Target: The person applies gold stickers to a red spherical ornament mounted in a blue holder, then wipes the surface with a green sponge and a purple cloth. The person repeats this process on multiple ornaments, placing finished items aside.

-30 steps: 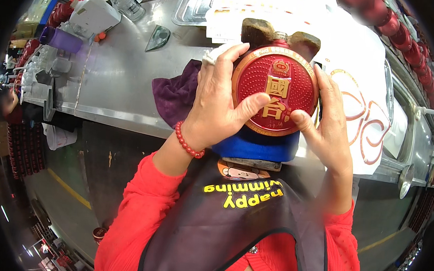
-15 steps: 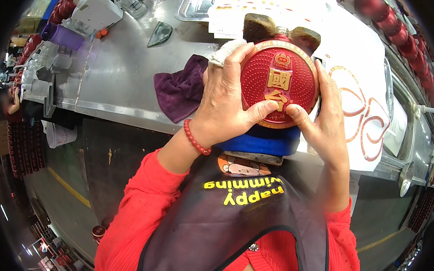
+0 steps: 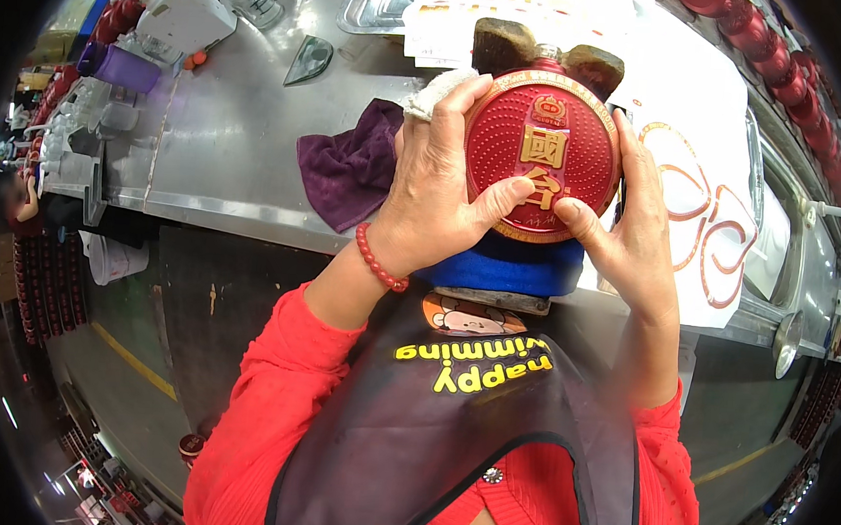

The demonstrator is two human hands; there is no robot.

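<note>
A round, flat red bottle with a dotted face, raised gold characters and a gold band round its rim lies face up, neck pointing away from me. My left hand grips its left edge, thumb on the lower gold character. From the right, my right hand curls round the other edge with its thumb on the lower face. A white cloth sits by my left fingertips; I cannot tell whether they hold it. Dark wooden blocks flank the neck, and a blue padded support is under the near side.
Left of my hand lies a purple cloth on the metal table. Beyond it are a glass piece and a metal tray. Orange-edged curved strips lie on a white sheet at right. Red bottles line the far right.
My left thumb has shifted slightly up and to the left across the bottle's face. Both hands keep their hold, and the bottle stays in nearly the same place.
</note>
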